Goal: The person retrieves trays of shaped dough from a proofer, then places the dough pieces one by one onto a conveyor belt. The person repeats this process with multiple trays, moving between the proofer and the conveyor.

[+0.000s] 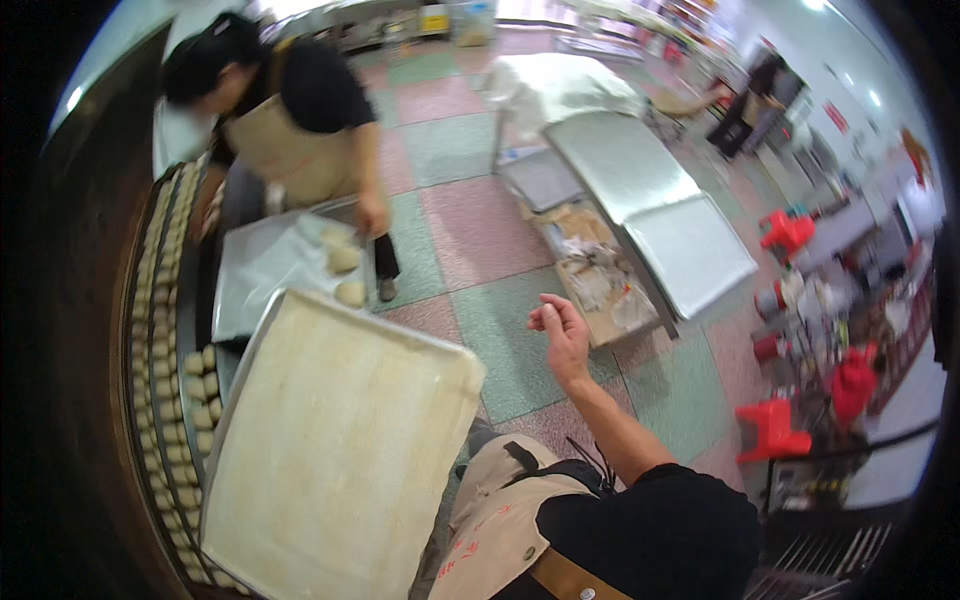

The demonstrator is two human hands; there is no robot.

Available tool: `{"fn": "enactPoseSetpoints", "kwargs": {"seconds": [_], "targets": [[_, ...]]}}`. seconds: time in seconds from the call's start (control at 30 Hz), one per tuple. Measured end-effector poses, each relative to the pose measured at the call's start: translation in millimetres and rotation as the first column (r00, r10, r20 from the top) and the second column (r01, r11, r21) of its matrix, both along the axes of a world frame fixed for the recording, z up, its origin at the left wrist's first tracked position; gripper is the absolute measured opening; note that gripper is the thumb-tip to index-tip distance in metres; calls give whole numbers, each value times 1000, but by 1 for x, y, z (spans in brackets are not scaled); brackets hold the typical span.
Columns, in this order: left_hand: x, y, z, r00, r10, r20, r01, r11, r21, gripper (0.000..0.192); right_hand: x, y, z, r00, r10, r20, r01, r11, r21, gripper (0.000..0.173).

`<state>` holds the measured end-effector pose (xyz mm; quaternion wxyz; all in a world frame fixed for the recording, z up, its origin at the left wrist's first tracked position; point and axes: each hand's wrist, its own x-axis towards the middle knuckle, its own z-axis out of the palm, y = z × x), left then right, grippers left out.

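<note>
My right hand point(566, 337) is raised over the tiled floor, its fingers loosely curled, with nothing visible in it. My left hand is out of view. A large shallow metal tray point(341, 450) with a pale, cream-coloured surface lies tilted at the lower left, in front of my apron. Behind it, another person point(300, 97) in a beige apron has a hand at the edge of a second tray point(262, 262), which holds several pale dough pieces point(343, 259). Rows of small dough pieces point(169, 412) line the long surface at the left.
A metal-topped table point(622, 165) with an open drawer of crumpled paper and bags point(600, 289) stands ahead to the right. Red stools point(772, 431) are at the far right. A distant person point(754, 101) stands at the upper right.
</note>
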<state>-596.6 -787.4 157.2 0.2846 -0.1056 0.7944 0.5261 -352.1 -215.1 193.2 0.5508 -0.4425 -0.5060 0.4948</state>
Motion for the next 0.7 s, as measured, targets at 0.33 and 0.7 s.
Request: {"fn": "enactPoseSetpoints", "kwargs": {"seconds": [0.33, 0.7], "targets": [[185, 450, -30, 882, -455, 119, 285, 719, 634, 37, 374, -111, -189, 845, -430, 317, 526, 774, -353, 28], [562, 737, -142, 776, -610, 160, 413, 683, 602, 33, 740, -405, -265, 248, -883, 399, 744, -91, -662, 26]]}}
